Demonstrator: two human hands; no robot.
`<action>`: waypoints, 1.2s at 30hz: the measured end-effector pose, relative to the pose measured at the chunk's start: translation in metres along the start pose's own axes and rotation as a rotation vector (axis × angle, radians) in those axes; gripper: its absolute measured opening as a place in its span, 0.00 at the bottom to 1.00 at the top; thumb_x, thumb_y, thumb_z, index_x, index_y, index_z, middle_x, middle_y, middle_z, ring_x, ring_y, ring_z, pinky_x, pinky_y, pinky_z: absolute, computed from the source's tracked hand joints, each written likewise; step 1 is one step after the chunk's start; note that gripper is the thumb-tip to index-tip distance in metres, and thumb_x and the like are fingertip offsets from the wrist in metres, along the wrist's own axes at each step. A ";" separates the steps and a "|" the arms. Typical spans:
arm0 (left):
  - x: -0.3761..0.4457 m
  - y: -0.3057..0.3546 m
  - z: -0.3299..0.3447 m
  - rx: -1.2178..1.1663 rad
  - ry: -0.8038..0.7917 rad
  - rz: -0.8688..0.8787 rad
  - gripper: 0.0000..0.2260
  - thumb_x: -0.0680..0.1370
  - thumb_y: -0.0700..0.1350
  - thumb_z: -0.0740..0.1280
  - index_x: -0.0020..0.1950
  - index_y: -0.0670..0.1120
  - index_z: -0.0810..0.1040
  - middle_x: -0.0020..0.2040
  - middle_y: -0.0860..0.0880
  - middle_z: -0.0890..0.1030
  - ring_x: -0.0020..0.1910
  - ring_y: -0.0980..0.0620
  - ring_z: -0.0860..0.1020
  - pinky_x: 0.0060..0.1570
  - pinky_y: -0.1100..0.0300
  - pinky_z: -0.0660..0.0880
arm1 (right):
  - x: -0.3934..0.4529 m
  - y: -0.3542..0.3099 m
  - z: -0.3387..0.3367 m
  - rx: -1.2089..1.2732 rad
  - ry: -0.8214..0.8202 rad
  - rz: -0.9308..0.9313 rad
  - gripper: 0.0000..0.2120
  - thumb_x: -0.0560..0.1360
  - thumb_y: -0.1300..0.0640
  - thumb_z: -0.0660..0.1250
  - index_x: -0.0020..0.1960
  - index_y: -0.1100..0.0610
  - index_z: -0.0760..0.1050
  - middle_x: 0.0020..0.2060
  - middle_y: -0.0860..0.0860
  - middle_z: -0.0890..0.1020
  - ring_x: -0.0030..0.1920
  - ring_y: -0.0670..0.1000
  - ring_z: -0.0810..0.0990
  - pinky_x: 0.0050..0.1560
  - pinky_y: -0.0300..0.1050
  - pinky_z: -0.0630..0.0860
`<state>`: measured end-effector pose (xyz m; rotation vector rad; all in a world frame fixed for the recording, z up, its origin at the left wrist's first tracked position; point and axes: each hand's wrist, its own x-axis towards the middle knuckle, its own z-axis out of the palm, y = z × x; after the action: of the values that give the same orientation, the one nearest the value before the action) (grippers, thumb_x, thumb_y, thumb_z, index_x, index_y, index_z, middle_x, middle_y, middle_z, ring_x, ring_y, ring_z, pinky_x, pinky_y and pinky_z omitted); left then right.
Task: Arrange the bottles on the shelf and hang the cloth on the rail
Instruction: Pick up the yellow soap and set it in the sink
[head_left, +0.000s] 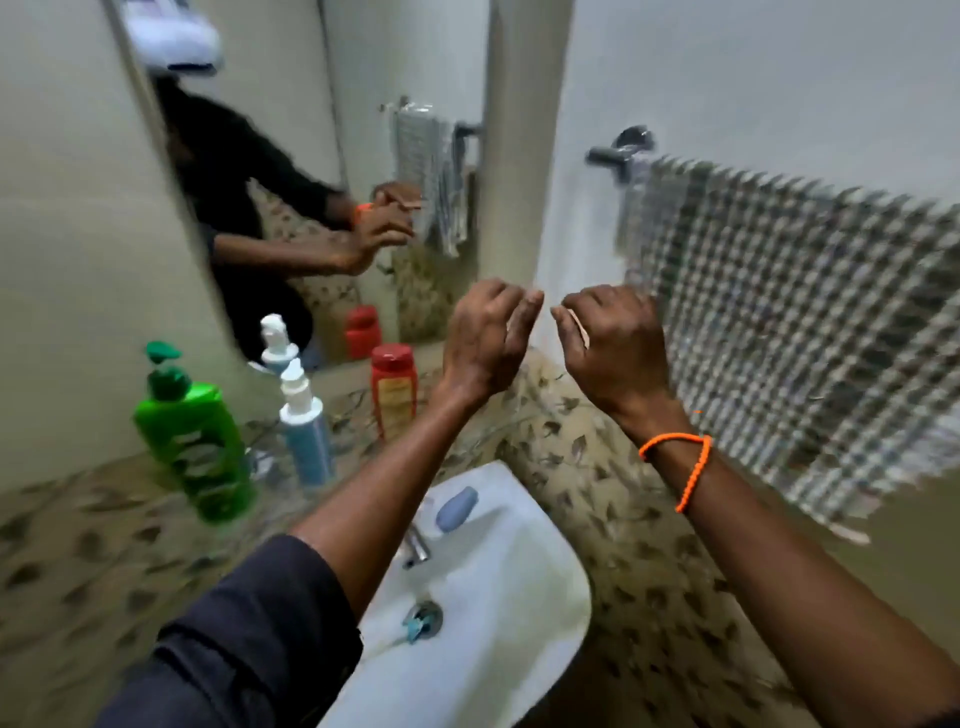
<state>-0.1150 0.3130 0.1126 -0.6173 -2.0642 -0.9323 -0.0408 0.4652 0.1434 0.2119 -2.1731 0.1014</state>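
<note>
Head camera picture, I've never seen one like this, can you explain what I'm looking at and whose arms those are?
The camera sits on a person's head and looks down, so both arms belong to the wearer. The left hand and right hand are raised with fingers loosely curled; neither holds anything. To the right, a checked cloth already hangs over a wall rail. On the shelf under the mirror stand three bottles: a green pump bottle, a blue and white bottle and a red-capped bottle. Below is a white sink with a bluish bar, likely soap. The mirror shows the wearer's reflection. The picture is blurred by motion.
</note>
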 end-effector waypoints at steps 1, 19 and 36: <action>-0.021 -0.011 -0.004 0.011 -0.028 -0.035 0.22 0.84 0.54 0.57 0.46 0.41 0.83 0.44 0.41 0.82 0.45 0.41 0.79 0.43 0.49 0.74 | -0.011 -0.008 0.020 0.020 -0.032 0.001 0.11 0.80 0.50 0.63 0.47 0.55 0.80 0.44 0.54 0.84 0.46 0.61 0.80 0.48 0.54 0.73; -0.360 -0.253 -0.070 0.601 -0.849 -0.888 0.35 0.79 0.52 0.69 0.83 0.49 0.59 0.75 0.48 0.69 0.74 0.46 0.68 0.70 0.52 0.69 | -0.240 -0.230 0.295 0.575 -1.099 -0.298 0.31 0.74 0.67 0.64 0.75 0.50 0.68 0.76 0.55 0.68 0.71 0.60 0.71 0.70 0.51 0.71; -0.367 -0.275 -0.053 0.056 -0.070 -1.085 0.20 0.70 0.36 0.80 0.61 0.45 0.84 0.50 0.49 0.85 0.45 0.55 0.82 0.50 0.57 0.83 | -0.250 -0.236 0.345 1.096 -1.081 0.390 0.16 0.69 0.70 0.75 0.55 0.60 0.83 0.41 0.51 0.82 0.40 0.48 0.76 0.48 0.48 0.80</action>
<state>-0.0635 0.0625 -0.2715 0.6105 -2.4571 -1.4115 -0.1336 0.2099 -0.2604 0.5322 -2.9268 1.7566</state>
